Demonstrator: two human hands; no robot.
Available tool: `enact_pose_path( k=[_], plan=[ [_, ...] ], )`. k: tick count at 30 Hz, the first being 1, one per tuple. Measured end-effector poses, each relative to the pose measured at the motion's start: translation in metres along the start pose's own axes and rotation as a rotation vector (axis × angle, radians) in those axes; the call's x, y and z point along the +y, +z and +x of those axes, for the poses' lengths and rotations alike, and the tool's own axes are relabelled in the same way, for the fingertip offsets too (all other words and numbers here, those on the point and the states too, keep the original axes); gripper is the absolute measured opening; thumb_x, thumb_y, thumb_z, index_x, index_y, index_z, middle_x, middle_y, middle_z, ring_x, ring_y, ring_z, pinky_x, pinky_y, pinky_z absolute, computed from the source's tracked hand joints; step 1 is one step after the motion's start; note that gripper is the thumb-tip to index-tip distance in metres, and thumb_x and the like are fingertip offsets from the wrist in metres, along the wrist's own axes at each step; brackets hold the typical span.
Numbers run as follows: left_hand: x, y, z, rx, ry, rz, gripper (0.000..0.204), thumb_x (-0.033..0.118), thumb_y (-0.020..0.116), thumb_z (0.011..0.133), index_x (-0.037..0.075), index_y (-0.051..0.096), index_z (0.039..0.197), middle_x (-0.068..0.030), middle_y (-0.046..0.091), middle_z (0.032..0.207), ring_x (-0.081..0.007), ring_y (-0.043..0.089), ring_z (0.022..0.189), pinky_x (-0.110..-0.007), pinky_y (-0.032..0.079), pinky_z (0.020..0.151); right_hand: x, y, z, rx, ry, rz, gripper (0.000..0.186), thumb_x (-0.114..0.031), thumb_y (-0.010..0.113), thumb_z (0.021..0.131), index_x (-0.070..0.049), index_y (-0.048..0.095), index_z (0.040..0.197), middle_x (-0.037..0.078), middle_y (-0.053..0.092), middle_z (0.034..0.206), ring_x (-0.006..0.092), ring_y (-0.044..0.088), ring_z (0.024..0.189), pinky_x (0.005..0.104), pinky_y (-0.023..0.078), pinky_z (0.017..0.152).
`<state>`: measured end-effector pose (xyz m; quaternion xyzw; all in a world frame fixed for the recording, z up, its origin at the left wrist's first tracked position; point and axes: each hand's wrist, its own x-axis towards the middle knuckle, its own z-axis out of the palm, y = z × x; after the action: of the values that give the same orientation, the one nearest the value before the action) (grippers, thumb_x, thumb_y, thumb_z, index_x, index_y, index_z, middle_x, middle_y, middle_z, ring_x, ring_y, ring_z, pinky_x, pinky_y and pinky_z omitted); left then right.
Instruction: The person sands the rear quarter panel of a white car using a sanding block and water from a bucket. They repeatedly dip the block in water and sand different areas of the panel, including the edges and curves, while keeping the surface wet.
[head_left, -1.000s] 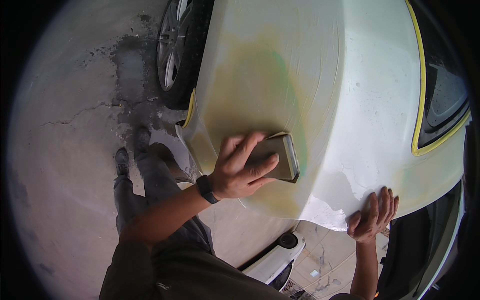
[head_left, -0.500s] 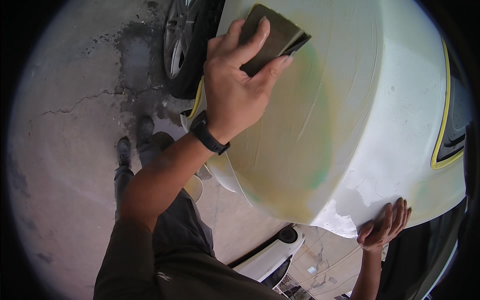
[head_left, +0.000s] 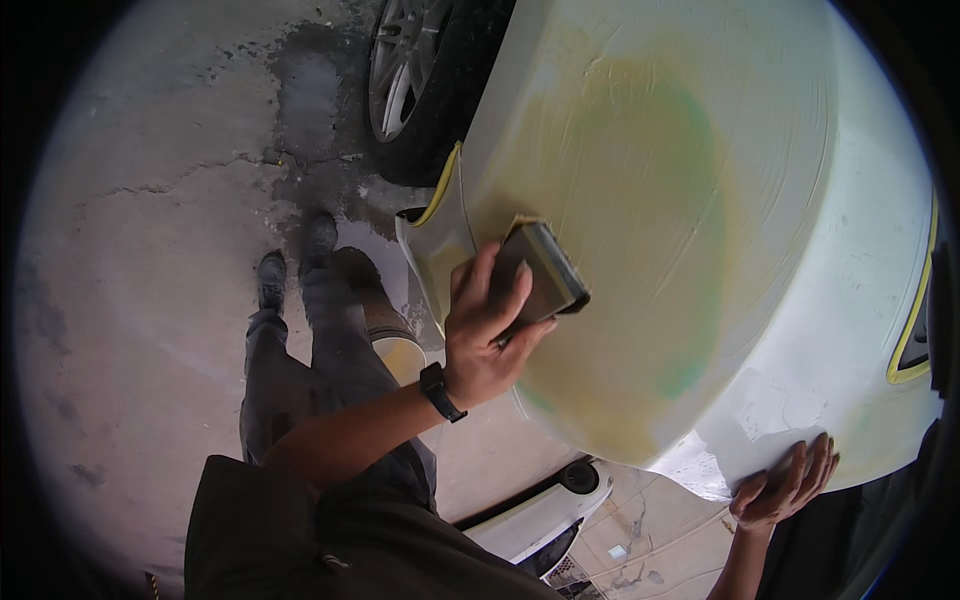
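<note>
My left hand (head_left: 486,340), with a black watch on its wrist, is closed around a dark, brownish-grey sanding block (head_left: 540,268). The block lies on the wet car body panel (head_left: 640,240), close to the panel's left edge; its underside is hidden. Yellowish patches and a green ring show through the panel's pale surface, and wet streaks run across it. At the lower right, my right hand (head_left: 788,486) rests on the white, shiny edge of the same panel. Its fingers are stretched out and hold nothing.
A car wheel (head_left: 412,70) stands at the upper left of the panel. Yellow tape (head_left: 440,190) lines the panel's edge below it. A bucket (head_left: 400,355) stands by my legs. A loose white bumper (head_left: 540,515) lies on the floor. The concrete floor (head_left: 170,260) has wet patches.
My left hand has drawn the sanding block down the panel toward me, from the top to near its left edge. The view has shifted slightly; my right hand stays on the panel edge.
</note>
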<state>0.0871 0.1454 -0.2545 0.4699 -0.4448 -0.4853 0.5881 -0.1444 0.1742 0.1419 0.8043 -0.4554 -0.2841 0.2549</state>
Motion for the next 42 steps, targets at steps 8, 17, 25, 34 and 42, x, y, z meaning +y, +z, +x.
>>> enact_pose_path(
  k=[8,17,25,34,42],
  plan=[
    [-0.026,-0.010,0.050,0.064,0.056,0.076,0.067,0.002,0.087,0.083,0.008,0.065,0.146,-0.0298,0.050,0.158,-0.0422,0.058,0.129,-0.048,0.047,0.108,0.001,0.001,-0.003,0.002,-0.006,-0.014,0.061,-0.038,0.043,0.104,0.004,0.055,0.147,0.032,0.054,0.151,0.0487,0.051,0.142,0.0655,0.034,0.121],
    [-0.033,-0.010,0.070,0.099,0.069,0.031,0.065,0.005,0.087,0.083,0.007,0.065,0.145,-0.0256,0.054,0.153,-0.0402,0.057,0.128,-0.044,0.047,0.105,0.001,-0.002,-0.001,-0.010,-0.011,-0.016,0.061,-0.037,0.044,0.104,0.004,0.055,0.148,0.032,0.054,0.151,0.0483,0.050,0.143,0.0658,0.033,0.122],
    [-0.017,-0.005,0.038,0.053,0.112,0.023,0.071,0.006,0.091,0.077,0.010,0.067,0.144,-0.0264,0.053,0.154,-0.0402,0.059,0.121,-0.046,0.049,0.103,0.001,0.001,-0.006,-0.015,0.025,-0.010,0.061,-0.038,0.045,0.102,0.001,0.055,0.148,0.031,0.054,0.152,0.0485,0.051,0.142,0.0679,0.033,0.121],
    [0.038,0.007,0.029,-0.080,0.131,-0.068,0.060,0.006,0.090,0.079,0.007,0.072,0.137,-0.0328,0.054,0.153,-0.0410,0.059,0.129,-0.046,0.048,0.106,0.001,-0.001,-0.005,-0.031,0.033,0.021,0.060,-0.036,0.046,0.099,-0.001,0.057,0.146,0.030,0.056,0.149,0.0474,0.051,0.142,0.0676,0.031,0.122],
    [0.049,0.009,0.084,-0.033,0.146,0.035,0.063,0.005,0.092,0.076,0.004,0.072,0.136,-0.0297,0.054,0.154,-0.0406,0.059,0.130,-0.045,0.049,0.106,-0.001,0.000,-0.004,-0.020,0.033,0.045,0.060,-0.032,0.049,0.096,-0.003,0.056,0.148,0.030,0.055,0.150,0.0464,0.050,0.143,0.0676,0.029,0.123]
  ],
)
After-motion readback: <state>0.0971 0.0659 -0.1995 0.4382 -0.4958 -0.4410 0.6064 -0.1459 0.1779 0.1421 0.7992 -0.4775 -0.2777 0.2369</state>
